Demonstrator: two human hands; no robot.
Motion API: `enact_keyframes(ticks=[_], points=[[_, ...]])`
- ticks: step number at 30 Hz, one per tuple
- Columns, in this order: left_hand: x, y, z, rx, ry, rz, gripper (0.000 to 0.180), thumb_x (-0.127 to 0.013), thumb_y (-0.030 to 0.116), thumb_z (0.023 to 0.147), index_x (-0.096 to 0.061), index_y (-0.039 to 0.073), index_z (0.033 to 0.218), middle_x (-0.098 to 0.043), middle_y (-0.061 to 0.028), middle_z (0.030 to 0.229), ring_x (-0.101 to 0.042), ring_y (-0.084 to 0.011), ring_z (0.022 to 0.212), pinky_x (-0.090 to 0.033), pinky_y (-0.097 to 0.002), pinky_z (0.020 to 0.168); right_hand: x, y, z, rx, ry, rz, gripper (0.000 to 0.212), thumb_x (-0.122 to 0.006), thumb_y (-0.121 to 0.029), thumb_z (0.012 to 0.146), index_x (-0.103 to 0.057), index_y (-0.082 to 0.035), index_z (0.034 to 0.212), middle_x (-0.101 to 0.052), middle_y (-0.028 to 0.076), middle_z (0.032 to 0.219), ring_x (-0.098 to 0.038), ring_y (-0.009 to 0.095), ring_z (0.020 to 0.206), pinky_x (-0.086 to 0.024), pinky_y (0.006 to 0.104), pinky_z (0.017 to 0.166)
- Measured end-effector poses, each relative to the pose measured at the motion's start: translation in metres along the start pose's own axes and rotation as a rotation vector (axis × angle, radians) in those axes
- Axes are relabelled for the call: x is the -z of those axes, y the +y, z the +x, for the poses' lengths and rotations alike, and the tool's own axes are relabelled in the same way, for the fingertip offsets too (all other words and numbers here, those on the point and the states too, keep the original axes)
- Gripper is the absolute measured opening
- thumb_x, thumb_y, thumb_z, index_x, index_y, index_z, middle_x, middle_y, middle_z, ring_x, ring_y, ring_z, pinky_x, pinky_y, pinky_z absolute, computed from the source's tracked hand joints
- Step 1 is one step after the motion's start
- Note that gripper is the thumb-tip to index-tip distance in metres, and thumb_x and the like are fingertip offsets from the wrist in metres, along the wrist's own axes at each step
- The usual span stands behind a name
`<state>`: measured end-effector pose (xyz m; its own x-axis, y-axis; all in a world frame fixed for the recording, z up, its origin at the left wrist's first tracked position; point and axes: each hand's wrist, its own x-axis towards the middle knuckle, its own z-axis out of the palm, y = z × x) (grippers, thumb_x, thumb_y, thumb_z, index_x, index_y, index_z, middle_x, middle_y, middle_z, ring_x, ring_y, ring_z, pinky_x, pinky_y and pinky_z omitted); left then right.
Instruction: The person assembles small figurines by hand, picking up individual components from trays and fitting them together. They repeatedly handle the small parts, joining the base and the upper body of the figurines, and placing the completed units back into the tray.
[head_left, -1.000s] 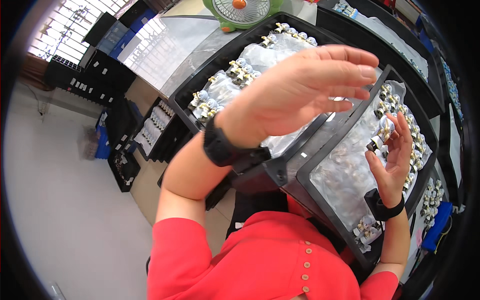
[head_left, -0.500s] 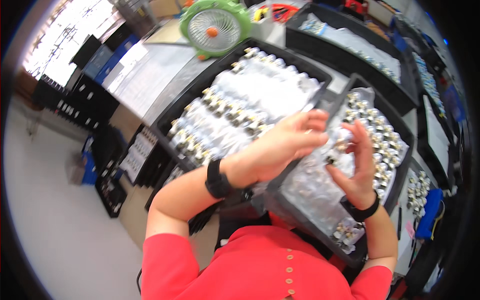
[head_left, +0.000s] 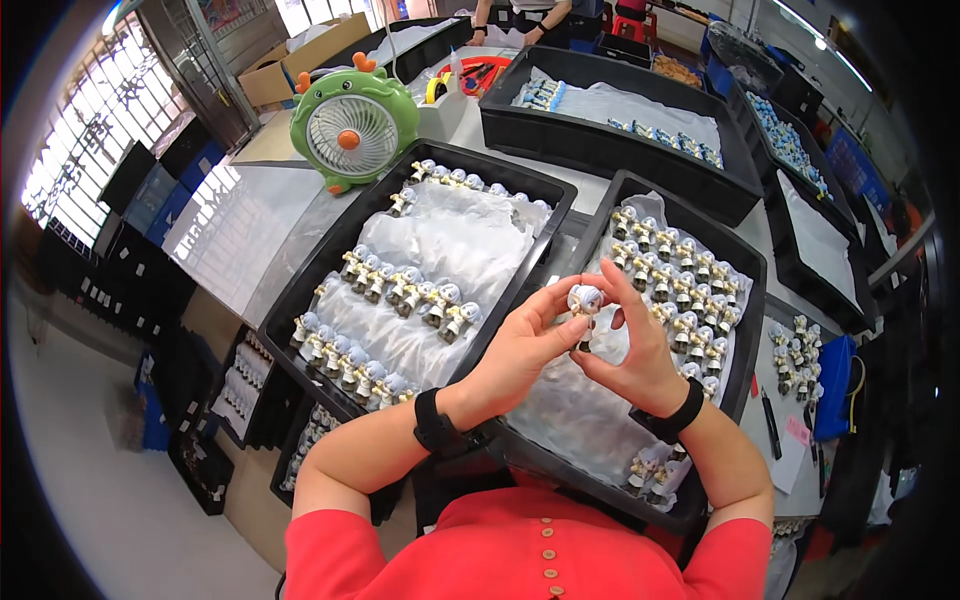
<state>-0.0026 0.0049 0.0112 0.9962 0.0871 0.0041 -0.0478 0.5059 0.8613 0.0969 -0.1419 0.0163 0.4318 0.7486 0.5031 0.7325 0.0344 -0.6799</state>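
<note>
A small figurine (head_left: pixel 584 302) with pale hair, light clothing and dark legs stands upright between my two hands. My left hand (head_left: pixel 518 350) pinches it from the left, thumb across its front. From the other side my right hand (head_left: pixel 642 352) curves round it, thumb by the feet and fingertips by the head. Beneath my hands lies the right black tray (head_left: pixel 752 345), lined with white sheeting, with rows of matching figurines (head_left: pixel 690 285) at its right side and a few at its near end. The left black tray (head_left: pixel 290 312) holds several more rows on similar sheeting.
A green fan (head_left: pixel 352 130) stands behind the left tray. Another black tray (head_left: pixel 490 115) with blue-toned pieces sits at the back. More figurines (head_left: pixel 797 355), a pen (head_left: pixel 770 425) and a blue pouch (head_left: pixel 836 390) lie to the right. At the far edge a person's hands (head_left: pixel 533 36) show.
Both hands have come together around the figurine, which was nearer the right hand, with the left hand apart. The view has tilted up, showing more of the far room.
</note>
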Motion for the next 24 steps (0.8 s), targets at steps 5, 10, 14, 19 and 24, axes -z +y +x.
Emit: enact_keyframes(ticks=[5,10,14,19,24], points=[[-0.005,-0.006,-0.003,-0.063,0.006,0.063,0.053,-0.056,0.008,0.09,-0.035,0.007,0.138,-0.048,-0.0044,0.124,-0.049,-0.0117,0.109,-0.045,-0.0276,0.087,-0.005,0.004,-0.005,-0.014,0.023,-0.074,0.091,-0.076,-0.004,0.063,-0.03,-0.006,0.142,-0.054,0.01,0.125,-0.056,0.02,0.099,-0.044,0.0293,0.074],[-0.006,-0.015,-0.003,-0.08,0.073,0.105,0.057,-0.052,0.011,0.092,-0.026,0.004,0.142,-0.047,-0.0085,0.127,-0.051,-0.0143,0.107,-0.045,-0.0286,0.088,-0.007,0.0,-0.004,-0.005,0.012,-0.09,0.094,-0.076,-0.001,0.061,-0.029,-0.007,0.142,-0.056,0.009,0.123,-0.055,0.018,0.094,-0.042,0.0284,0.073],[-0.003,-0.014,-0.007,-0.008,0.096,0.029,0.058,-0.052,0.014,0.093,-0.025,0.004,0.143,-0.048,-0.0086,0.128,-0.053,-0.0151,0.104,-0.045,-0.029,0.088,-0.011,0.0,-0.002,-0.005,-0.003,-0.088,0.095,-0.077,-0.002,0.061,-0.028,-0.008,0.143,-0.055,0.009,0.124,-0.054,0.018,0.093,-0.042,0.0284,0.073],[-0.003,-0.019,-0.002,0.028,0.068,-0.052,0.056,-0.052,0.014,0.094,-0.025,0.007,0.143,-0.049,-0.0066,0.127,-0.054,-0.0158,0.105,-0.046,-0.0299,0.087,-0.005,-0.002,-0.005,-0.03,-0.02,-0.111,0.096,-0.081,-0.01,0.062,-0.027,-0.008,0.143,-0.053,0.009,0.126,-0.053,0.021,0.105,-0.042,0.0327,0.08],[-0.002,-0.012,-0.007,-0.023,0.019,-0.044,0.056,-0.054,0.008,0.092,-0.029,0.009,0.142,-0.049,-0.0057,0.126,-0.055,-0.0169,0.109,-0.047,-0.0317,0.089,-0.003,-0.001,0.0,-0.034,-0.066,-0.026,0.095,-0.08,-0.011,0.065,-0.026,-0.005,0.143,-0.052,0.012,0.126,-0.051,0.026,0.111,-0.041,0.037,0.093]])
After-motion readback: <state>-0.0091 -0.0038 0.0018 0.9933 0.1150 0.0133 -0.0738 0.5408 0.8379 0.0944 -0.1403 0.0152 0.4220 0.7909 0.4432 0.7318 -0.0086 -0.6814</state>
